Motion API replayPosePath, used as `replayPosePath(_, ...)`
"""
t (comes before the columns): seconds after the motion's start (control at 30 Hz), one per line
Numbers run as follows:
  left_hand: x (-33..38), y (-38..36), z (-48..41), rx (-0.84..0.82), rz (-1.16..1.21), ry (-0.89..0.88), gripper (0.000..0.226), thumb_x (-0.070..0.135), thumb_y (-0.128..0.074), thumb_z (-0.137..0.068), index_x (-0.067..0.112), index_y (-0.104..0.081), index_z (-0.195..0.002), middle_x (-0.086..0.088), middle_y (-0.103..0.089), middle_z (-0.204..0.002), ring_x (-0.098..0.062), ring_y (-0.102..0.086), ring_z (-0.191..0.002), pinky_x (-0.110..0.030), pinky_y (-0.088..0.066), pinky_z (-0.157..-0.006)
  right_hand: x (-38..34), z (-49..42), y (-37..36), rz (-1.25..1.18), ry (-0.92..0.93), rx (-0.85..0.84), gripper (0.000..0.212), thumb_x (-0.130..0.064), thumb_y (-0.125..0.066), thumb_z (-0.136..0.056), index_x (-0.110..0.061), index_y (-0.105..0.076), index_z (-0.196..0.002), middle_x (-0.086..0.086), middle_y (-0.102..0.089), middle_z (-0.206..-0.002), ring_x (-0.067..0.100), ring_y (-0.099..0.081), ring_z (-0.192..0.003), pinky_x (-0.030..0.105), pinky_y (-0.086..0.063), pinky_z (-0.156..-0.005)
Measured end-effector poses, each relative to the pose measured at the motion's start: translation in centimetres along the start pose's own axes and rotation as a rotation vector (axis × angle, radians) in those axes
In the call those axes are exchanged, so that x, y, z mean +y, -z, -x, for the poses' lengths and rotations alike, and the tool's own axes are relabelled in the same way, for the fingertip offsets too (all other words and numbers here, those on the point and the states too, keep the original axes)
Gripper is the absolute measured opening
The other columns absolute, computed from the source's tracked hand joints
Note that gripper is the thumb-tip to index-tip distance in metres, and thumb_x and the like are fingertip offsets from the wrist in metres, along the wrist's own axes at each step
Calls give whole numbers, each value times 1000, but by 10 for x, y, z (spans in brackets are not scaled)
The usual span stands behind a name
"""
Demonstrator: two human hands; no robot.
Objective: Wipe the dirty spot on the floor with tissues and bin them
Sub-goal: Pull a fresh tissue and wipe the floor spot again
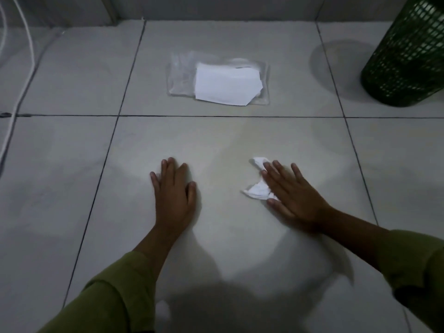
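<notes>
Both hands lie flat, left (173, 188) bare, right (292, 194) pressing a crumpled white tissue (258, 186).

Layout around the tissue pack (218, 81) on the floor (72, 176)

Bin (406, 56) stands to its right; crumpled tissue (258, 188) lies nearer the person under the right hand (294, 194), left hand (174, 192) flat beside.

You are looking down at a floor (60, 164) of large pale grey tiles crossed by dark grout lines. A grey wall (216, 7) is running along the far edge, white cables (22, 75) are trailing down at left, and dim light is pooling centrally.
</notes>
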State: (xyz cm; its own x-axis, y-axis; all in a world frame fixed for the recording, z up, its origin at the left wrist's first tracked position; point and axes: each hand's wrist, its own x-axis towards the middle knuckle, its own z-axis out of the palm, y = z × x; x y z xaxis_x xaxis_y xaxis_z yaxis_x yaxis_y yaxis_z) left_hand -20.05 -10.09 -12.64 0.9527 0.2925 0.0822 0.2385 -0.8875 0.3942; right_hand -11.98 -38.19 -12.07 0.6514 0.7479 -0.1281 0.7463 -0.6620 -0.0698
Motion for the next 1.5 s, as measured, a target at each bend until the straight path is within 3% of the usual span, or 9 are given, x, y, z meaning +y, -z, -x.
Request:
replayPosePath(0.23, 30, -9, -8, -23, 18, -60, 62, 39, -17, -88, 9, -38, -138, -16, -27, -153, -29, -14, -144, -45, 3, -116, -57, -24, -7, -189, -296, 172, 75, -48, 0, -94, 4, -23, -142, 23, -20, -152, 33, -13, -142, 41, 5, -114)
replayPosePath(0.43, 55, -21, -5, -81, -15, -120, 63, 36, -15, -88, 7, -35, -140, -21, -27, -151, -33, -17, -143, -50, -1, -116, -48, 20, -7, -37, -5, 82, 66, -46, -14, -97, -1, -19, -145, 17, -15, -155, 29, -9, -145, 50, -6, -116)
replayPosePath(0.53, 64, -25, -4, -102, -22, -148, 65, 39, -15, -87, 9, -32, -141, -19, -21, -154, -32, -12, -144, -48, 2, -115, -27, 41, -3, 31, 20, 36, 66, -48, -18, -97, -4, -20, -145, 13, -14, -156, 25, -8, -146, 51, -8, -116)
replayPosePath(0.8, 65, -34, -14, -169, -99, -183, 71, 47, -8, -86, 10, -15, -146, -20, -6, -156, -31, 0, -145, -45, 4, -116, 46, 45, -1, 21, -508, -34, 79, -55, -7, -96, 8, -30, -139, 27, -29, -148, 38, -26, -139, 54, -8, -114)
replayPosePath(0.93, 63, -39, -14, -155, -90, -179, 69, 47, -10, -88, 11, -14, -146, -18, -7, -156, -29, -1, -145, -40, 2, -116, 46, 3, -5, -206, -769, 87, 88, -61, -11, -84, 1, -1, -145, 19, 5, -157, 28, 8, -145, 44, 10, -116)
replayPosePath(1.0, 62, -40, -15, -152, -71, -179, 68, 46, -11, -88, 12, -15, -146, -17, -7, -157, -27, -2, -145, -36, 4, -116, 40, -15, -2, -246, -738, 76, 90, -63, -9, -82, 0, 3, -145, 18, 9, -157, 26, 13, -145, 43, 12, -116)
replayPosePath(1.13, 61, -38, -15, -122, -35, -184, 64, 44, -14, -89, 14, -18, -146, -14, -12, -156, -24, -5, -145, -30, 6, -114, -2, -41, -2, -236, -431, 125, 97, -72, 6, -80, -2, -4, -146, 23, 1, -155, 34, 4, -145, 44, 9, -116)
replayPosePath(1.27, 60, -35, -14, -110, 32, -170, 61, 41, -12, -90, 17, -21, -146, -9, -14, -157, -16, -3, -144, -30, 2, -115, -41, -48, -5, -222, -248, 138, 82, -60, 3, -90, -4, -18, -146, 22, -11, -155, 32, -5, -145, 42, 5, -116)
replayPosePath(1.5, 59, -38, -13, -111, -21, -176, 60, 39, -14, -91, 17, -21, -146, -11, -14, -157, -21, -7, -145, -29, 4, -115, -3, -19, 2, -25, -44, 60, 60, -39, -7, -98, -6, -28, -143, 14, -28, -152, 28, -24, -142, 47, -11, -115)
